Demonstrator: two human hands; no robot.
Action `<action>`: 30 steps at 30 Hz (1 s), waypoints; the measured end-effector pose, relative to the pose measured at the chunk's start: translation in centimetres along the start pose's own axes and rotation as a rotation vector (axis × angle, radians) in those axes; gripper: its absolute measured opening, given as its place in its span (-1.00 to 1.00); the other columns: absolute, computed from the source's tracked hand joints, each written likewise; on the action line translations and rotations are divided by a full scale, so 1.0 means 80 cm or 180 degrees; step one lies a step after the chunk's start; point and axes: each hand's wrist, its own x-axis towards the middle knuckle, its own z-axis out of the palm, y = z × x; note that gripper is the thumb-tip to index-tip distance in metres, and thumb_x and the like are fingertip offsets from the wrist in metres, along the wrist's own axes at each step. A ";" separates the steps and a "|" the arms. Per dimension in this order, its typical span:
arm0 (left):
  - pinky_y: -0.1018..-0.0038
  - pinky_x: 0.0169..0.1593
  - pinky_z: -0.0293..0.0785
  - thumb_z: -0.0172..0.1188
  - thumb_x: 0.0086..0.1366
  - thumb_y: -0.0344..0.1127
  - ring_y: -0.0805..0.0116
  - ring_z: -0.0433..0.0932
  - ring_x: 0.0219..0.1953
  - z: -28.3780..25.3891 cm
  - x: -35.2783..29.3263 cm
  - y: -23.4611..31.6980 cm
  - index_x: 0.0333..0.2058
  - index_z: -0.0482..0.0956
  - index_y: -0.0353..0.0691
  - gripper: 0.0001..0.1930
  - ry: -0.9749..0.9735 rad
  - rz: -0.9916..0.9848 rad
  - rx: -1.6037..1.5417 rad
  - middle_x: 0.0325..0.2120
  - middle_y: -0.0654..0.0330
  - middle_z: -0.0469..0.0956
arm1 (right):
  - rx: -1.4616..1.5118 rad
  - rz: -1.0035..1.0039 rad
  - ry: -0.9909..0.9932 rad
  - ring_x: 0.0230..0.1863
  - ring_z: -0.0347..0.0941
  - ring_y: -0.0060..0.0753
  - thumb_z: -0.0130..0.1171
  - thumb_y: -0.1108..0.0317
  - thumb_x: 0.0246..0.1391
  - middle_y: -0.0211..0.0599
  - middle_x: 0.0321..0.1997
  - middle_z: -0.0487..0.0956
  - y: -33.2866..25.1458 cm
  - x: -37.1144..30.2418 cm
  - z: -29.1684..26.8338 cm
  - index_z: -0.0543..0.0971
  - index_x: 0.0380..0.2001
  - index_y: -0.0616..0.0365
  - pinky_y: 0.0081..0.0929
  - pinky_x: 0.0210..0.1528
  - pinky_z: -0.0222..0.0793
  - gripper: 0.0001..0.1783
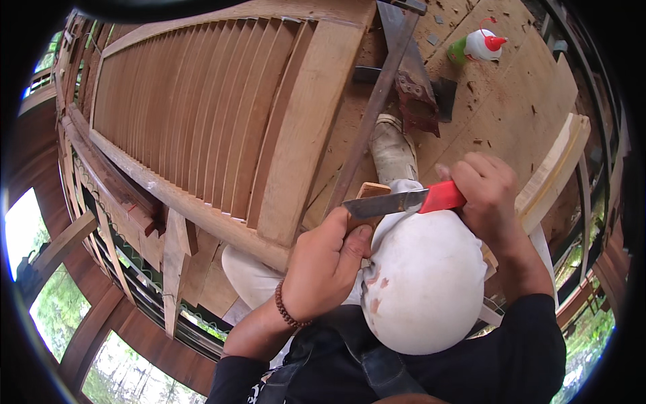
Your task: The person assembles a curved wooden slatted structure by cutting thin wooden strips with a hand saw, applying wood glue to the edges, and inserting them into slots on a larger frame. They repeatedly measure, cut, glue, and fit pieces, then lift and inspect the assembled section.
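Observation:
My right hand [486,192] is closed round the red handle of a knife [387,205], its grey blade pointing left. The blade lies across a small piece of wood [374,190], whose brown end shows just above the blade. My left hand [330,254], wearing a beaded bracelet, is closed with thumb and fingers at the blade's tip and the wood, most of which is hidden. Both hands are above my raised knee in white trousers [424,289]. To the left lies a large wooden louvered panel [306,135] with many thin slats.
A handsaw [415,94] with a dark red handle lies beyond my foot, beside a long bar clamp [377,101]. A white and green glue bottle [479,47] with a red cap stands at the far right. Curved timber [555,172] is by my right forearm; wood chips litter the boards.

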 end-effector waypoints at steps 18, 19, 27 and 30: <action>0.10 -0.35 0.49 0.14 0.44 -0.34 -0.27 0.59 -0.38 0.013 -0.022 0.009 -0.15 0.45 -0.35 -0.82 0.0222 0.0494 0.0623 -0.46 -0.18 0.57 | -0.0326 0.0292 0.0210 -0.58 0.36 -0.17 0.36 0.46 -0.03 -0.29 -0.63 0.34 -0.006 -0.021 -0.001 0.38 -0.64 0.08 -0.25 -0.51 0.27 -0.68; 0.10 -0.35 0.49 0.13 0.44 -0.34 -0.28 0.59 -0.38 0.013 -0.032 0.003 -0.17 0.44 -0.35 -0.83 0.0185 0.0613 0.0701 -0.47 -0.18 0.56 | -0.0296 0.0378 0.0254 -0.58 0.36 -0.17 0.36 0.47 -0.02 -0.28 -0.62 0.34 -0.005 -0.024 0.002 0.38 -0.64 0.08 -0.25 -0.51 0.27 -0.68; 0.44 -0.39 0.48 0.06 0.51 -0.31 0.45 0.56 -0.52 -0.005 0.003 0.002 -0.21 0.45 -0.33 -0.82 -0.0058 -0.0284 -0.0293 -0.56 0.19 0.58 | -0.0117 0.0139 0.0169 -0.58 0.40 -0.16 0.36 0.44 -0.08 -0.29 -0.61 0.37 0.000 -0.005 -0.002 0.41 -0.61 0.07 -0.27 -0.52 0.29 -0.73; 0.63 -0.40 0.38 -0.01 0.53 -0.37 0.64 0.43 -0.52 0.001 0.004 0.008 -0.09 0.51 -0.33 -0.83 -0.0094 -0.0155 -0.0338 -0.49 0.32 0.53 | -0.0170 -0.0019 0.0018 -0.57 0.41 -0.17 0.36 0.42 -0.12 -0.30 -0.62 0.36 0.002 -0.009 -0.003 0.42 -0.60 0.07 -0.28 -0.52 0.29 -0.74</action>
